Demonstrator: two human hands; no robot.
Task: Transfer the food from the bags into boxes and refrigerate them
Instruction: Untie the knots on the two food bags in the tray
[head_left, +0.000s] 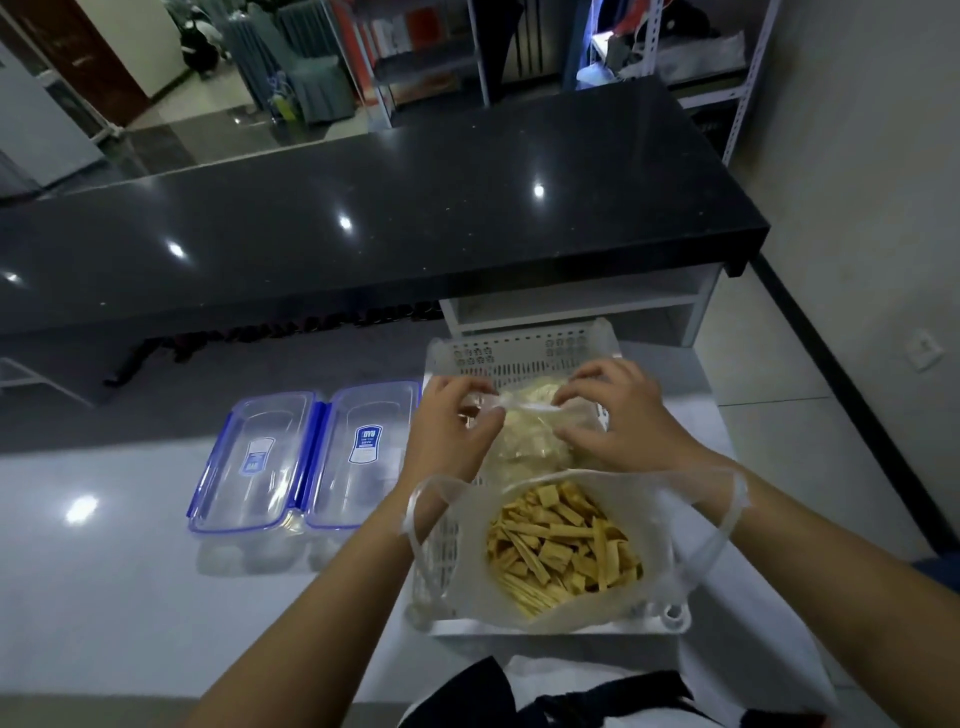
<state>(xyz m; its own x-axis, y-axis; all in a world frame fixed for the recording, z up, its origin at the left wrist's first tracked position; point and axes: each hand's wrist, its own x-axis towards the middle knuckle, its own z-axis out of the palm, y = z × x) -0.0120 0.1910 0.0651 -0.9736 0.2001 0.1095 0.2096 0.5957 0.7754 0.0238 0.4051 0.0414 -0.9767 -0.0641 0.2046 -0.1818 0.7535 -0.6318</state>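
Presently we judge the bag-opening step is in hand: our left hand (447, 431) and right hand (618, 415) each pinch the twisted neck of the far clear bag of pale food (524, 441), which sits at twelve o'clock in the white slotted basket (519, 348). Next the neck must be worked loose, then the contents tipped out. At six o'clock an open bag holds yellow strips (561, 545); at nine o'clock, on the counter, two clear blue-rimmed boxes (306, 457) stand empty.

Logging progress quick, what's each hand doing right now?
Left hand: fingers pinched on the far clear food bag's twisted top.
Right hand: fingers pinched on the same bag top.
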